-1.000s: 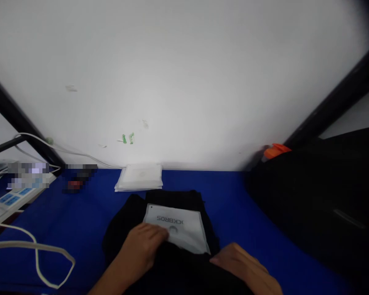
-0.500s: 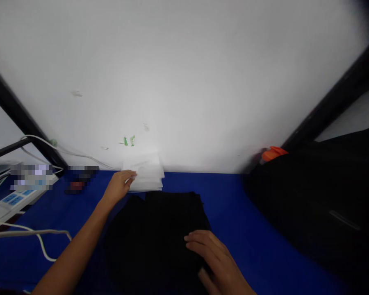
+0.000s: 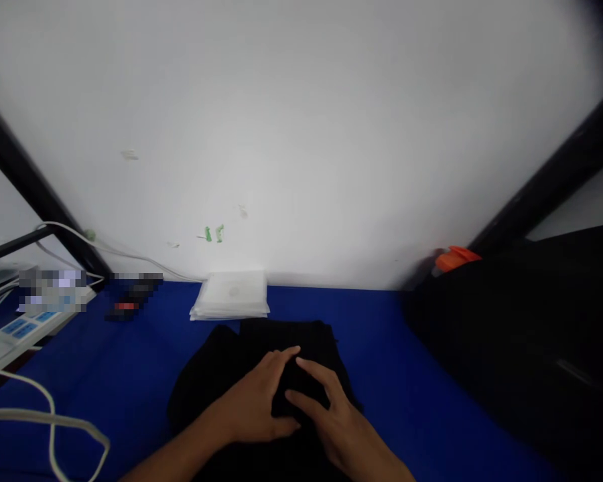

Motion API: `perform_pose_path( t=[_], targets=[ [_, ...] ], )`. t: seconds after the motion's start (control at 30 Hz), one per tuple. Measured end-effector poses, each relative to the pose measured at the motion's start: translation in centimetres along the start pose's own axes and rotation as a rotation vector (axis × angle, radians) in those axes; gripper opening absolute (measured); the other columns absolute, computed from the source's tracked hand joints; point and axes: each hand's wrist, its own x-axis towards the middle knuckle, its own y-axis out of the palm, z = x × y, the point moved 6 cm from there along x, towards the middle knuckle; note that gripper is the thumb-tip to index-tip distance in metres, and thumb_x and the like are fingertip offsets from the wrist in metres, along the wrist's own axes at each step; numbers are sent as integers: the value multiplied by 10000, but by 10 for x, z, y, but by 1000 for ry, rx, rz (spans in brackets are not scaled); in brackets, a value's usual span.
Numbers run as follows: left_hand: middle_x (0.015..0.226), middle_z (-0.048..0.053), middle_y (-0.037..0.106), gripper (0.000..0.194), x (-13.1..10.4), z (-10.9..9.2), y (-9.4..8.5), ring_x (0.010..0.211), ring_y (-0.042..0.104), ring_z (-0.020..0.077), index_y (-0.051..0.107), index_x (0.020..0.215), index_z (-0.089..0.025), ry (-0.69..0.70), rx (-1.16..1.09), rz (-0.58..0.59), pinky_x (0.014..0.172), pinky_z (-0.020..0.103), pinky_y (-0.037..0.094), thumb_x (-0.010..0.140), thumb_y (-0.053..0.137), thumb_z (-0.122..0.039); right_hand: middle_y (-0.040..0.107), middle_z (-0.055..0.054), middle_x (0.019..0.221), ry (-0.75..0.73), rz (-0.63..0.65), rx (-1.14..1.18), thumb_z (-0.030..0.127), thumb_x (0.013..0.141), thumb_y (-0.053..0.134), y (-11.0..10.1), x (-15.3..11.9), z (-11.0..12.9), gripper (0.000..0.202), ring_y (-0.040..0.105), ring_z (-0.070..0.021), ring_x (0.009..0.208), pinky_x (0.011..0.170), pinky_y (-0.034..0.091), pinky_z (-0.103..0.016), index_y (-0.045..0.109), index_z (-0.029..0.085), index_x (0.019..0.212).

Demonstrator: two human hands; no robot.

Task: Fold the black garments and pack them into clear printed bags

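White bags lie at 11 o'clock, contents unclear. Black cloth extends beneath the open left hand and open right hand, toward 12 o'clock.

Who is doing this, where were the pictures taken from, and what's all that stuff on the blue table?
There is no robot here, just a person working with two bare hands. Every picture comes from one camera worn on the person's head, looking forward and down. That's why the arms come up from the bottom.

The left hand and right hand are on or just above some black cloth, with fingers spread. I can't see either hand gripping anything.

The cloth lies on the blue table. Behind it, by the pale wall, sits a stack of flat white packets. On the left are a power strip and white cords. The blocky squares hide some things.
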Motion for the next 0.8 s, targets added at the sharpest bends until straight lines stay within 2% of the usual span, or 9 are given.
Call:
perform_pose_path(
  t=[0.1,0.23,0.33,0.4,0.53,0.6,0.7,0.73,0.8],
  targets=[
    [1528,119,350,877,-5,9,-14,1401,360,297,238,1510,-267,-3,-44,-81,1145,521,321,749,657,-139,413,-140,1448,4,18,-61,-111,734,411,3,-6,-6,728,462,-240,1310,937,538,-353,450,247,1366],
    [1498,89,385,818,-14,10,-33,1375,398,239,249,1499,-281,48,-88,-164,1160,473,310,770,533,-43,640,-107,1146,-16,94,-73,-87,792,414,9,-7,-9,620,621,-204,1030,866,561,-373,485,202,1336],
    [1487,92,382,807,-14,11,-32,1360,409,259,285,1485,-296,55,-99,-146,1144,474,333,779,637,-122,650,-80,1009,-2,80,-14,-56,820,392,9,-3,-9,482,615,-189,890,762,557,-344,571,192,1193],
    [1473,90,384,871,-12,16,-29,1343,423,274,324,1463,-311,12,-84,-138,1133,476,349,717,760,-199,634,-74,975,24,28,54,-69,799,350,5,0,-13,435,598,-180,858,725,541,-322,600,183,1050],
    [1441,130,407,1029,-9,35,-32,1311,450,332,358,1441,-269,-132,29,-210,1106,526,375,564,893,-333,612,-64,973,204,-57,143,-117,673,295,-4,-4,-39,486,598,-174,904,762,535,-311,574,190,925],
    [1454,161,393,983,-11,39,-35,1327,429,358,332,1458,-237,-161,131,-267,1090,560,382,631,850,-352,610,-61,981,282,-62,139,-108,642,309,-6,-9,-55,491,605,-180,933,796,539,-324,573,196,922],
    [1554,165,257,831,-15,31,-33,1423,285,353,225,1515,-251,-61,317,-323,1110,592,336,810,666,-254,595,-91,1161,300,-4,71,-81,666,357,-8,-13,-65,582,585,-210,1082,904,525,-390,579,207,1120],
    [1580,152,215,801,-15,27,-29,1445,235,354,234,1514,-268,-7,373,-308,1117,603,317,826,641,-240,567,-104,1249,275,29,41,-75,675,372,-8,-13,-63,642,557,-222,1154,951,505,-422,552,219,1218],
    [1587,146,217,726,-12,22,-20,1450,204,385,368,1455,-269,57,459,-240,1108,630,307,806,690,-304,515,-113,1358,183,104,-2,-74,686,389,-7,-10,-53,713,499,-238,1251,1010,463,-465,515,243,1312]
  ],
)
